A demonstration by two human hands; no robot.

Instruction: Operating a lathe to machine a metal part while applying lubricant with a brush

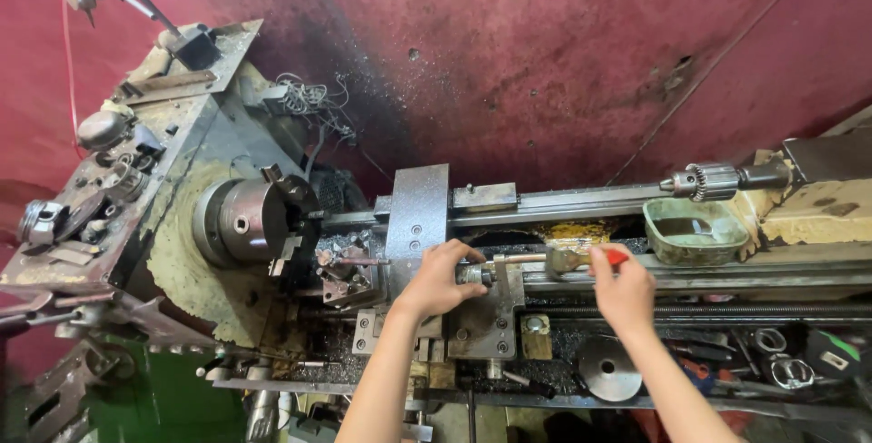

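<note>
Right now your left hand [436,279] curls over a small round metal knob [474,274] on the lathe carriage [481,316], fingers wrapped and pressed around it. Your right hand [622,290] pinches the red handle [618,258] of a tool whose dull, brassy head [565,261] lies on the bed ways [727,266], just right of the knob. Both sit at the middle of the machine, nearer you than the speckled grey guard plate [418,216].

To the left, the smooth steel three-jaw chuck [250,220] is set in a headstock [154,189] of chipped, yellowed paint, with oily swarf heaped below the tool post [350,270]. At far right, a knurled drill chuck [704,181] juts from the tailstock [817,189], above a dented green metal tray [695,229] holding dark liquid. Near you, a greasy shelf carries a flat steel disc [607,368] and scattered tools. Behind the lathe rises a scuffed, pitted dark red wall [545,52].
</note>
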